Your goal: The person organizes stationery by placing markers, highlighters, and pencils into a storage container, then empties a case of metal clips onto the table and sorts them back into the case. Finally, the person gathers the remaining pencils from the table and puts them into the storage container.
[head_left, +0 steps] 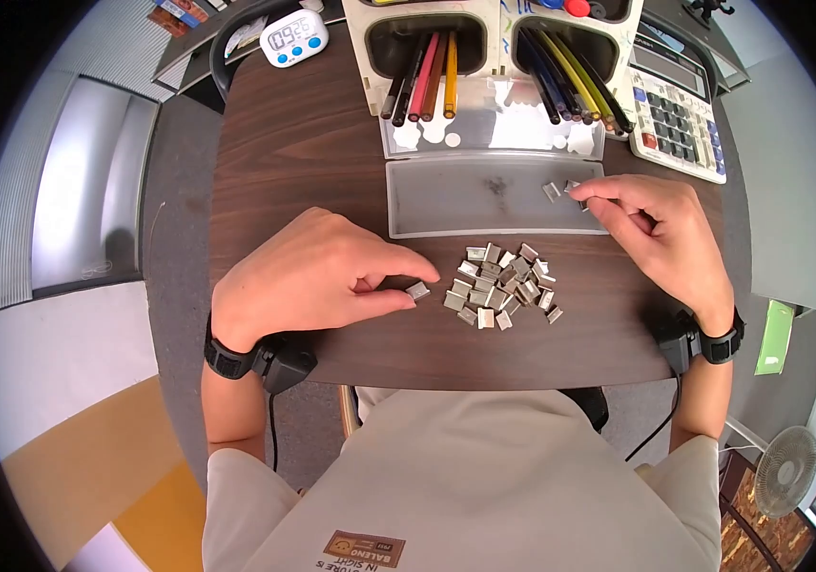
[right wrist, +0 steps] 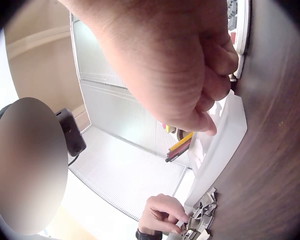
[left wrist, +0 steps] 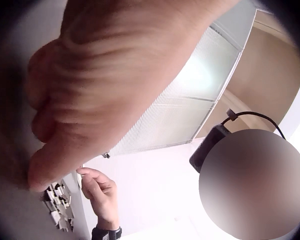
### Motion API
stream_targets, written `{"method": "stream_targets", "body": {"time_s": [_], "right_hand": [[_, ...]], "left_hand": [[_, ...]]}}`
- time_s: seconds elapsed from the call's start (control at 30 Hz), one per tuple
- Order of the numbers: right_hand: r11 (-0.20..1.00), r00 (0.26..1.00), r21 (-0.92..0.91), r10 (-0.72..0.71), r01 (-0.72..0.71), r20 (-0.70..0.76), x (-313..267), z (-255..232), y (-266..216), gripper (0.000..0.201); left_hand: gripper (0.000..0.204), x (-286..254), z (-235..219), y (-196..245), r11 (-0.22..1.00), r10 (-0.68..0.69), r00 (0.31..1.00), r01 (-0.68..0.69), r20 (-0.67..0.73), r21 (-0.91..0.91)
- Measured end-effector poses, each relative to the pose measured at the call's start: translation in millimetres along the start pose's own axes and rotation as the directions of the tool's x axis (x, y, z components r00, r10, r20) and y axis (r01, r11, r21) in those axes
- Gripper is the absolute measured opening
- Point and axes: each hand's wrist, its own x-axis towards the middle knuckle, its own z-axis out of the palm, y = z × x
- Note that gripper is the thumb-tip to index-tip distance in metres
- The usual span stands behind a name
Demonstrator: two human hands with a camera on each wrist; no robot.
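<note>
My left hand [head_left: 327, 272] is at the left of a pile of small metal clips [head_left: 498, 286] on the table. It pinches one silver metal clip [head_left: 417, 292] between thumb and index finger. Over the right end of a shallow grey translucent tray [head_left: 446, 200], my right hand [head_left: 661, 229] pinches another metal clip [head_left: 583, 205], mostly hidden by the fingertips. Two loose clips [head_left: 551, 193] lie in the tray beside those fingers. In the right wrist view, the right hand [right wrist: 175, 70] covers its own clip, and the tray wall [right wrist: 225, 142] shows below it.
Behind the tray, its open lid [head_left: 475, 138] lies under a white holder [head_left: 498, 81] with coloured pens. A calculator [head_left: 680, 124] is at the back right, a white digital timer [head_left: 293, 38] at the back left. The dark wooden table's [head_left: 379, 367] front edge is close to the person's body.
</note>
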Motion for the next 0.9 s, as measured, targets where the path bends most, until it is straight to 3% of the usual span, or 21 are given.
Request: {"method": "stream_targets", "body": {"time_s": [0.13,0.43,0.67,0.73,0.9], "right_hand": [[1.000,0.999,-0.018,0.014,-0.013,0.041,0,-2,-3,0.020],[0.997,0.997,-0.010,-0.075,0.075,-0.025,0,4,-3,0.020],[0.998,0.997,0.005,-0.069,0.069,0.028,-1,3,-6,0.019],[0.990,0.989,-0.008,-0.142,0.143,0.035,-2,4,-12,0.020],[0.973,0.961,0.030,-0.233,0.231,0.152,-4,10,-22,0.023]], "left_hand": [[0.024,-1,7,-8,0.997,0.066,0.997,-0.068,-0.048,-0.042],[0.022,1,-1,3,0.999,-0.036,0.998,0.036,-0.042,-0.006],[0.021,0,3,0,1.000,0.000,0.999,-0.001,-0.052,-0.023],[0.022,1,2,1,0.994,0.061,0.983,-0.075,-0.171,-0.078],[0.023,6,5,-8,0.998,0.034,0.924,-0.009,-0.382,0.069]]}}
